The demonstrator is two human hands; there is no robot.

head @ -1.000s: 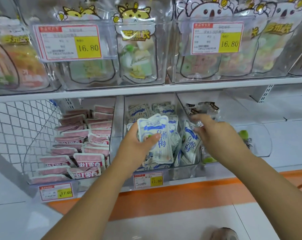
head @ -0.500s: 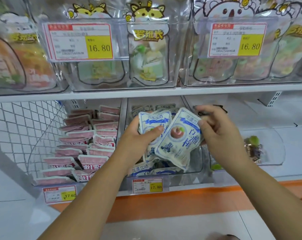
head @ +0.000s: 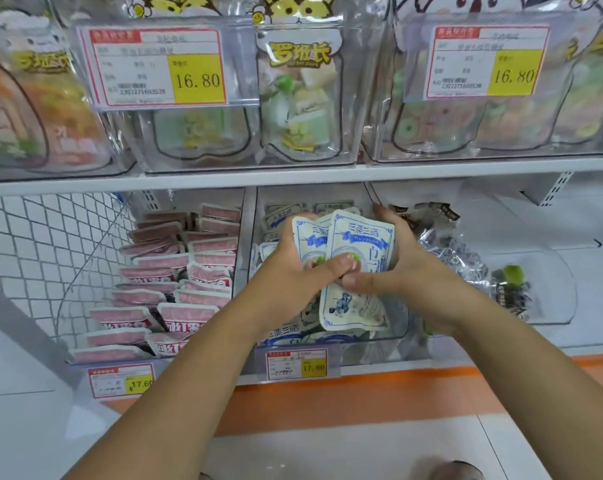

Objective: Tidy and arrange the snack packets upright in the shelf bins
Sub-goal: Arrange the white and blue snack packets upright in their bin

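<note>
Both hands meet over the middle bin (head: 398, 323) on the lower shelf, gripping a small stack of white-and-blue packets (head: 331, 244) upright between them. The left hand (head: 289, 275) curls round the stack's left edge and the right hand (head: 410, 271) round its right edge, both thumbs pressed on the front packet (head: 362, 237). Two packets show plainly in the grip; more lie loose in the bin below. Three bins sit on this shelf: pink packets (head: 189, 268) on the left, dark packets (head: 445, 251) on the right. Four price tags show, two above and two below. Half a second ago the right hand held the front packet tilted and apart; now it stands squared against the left hand's rear packet (head: 308, 239).
</note>
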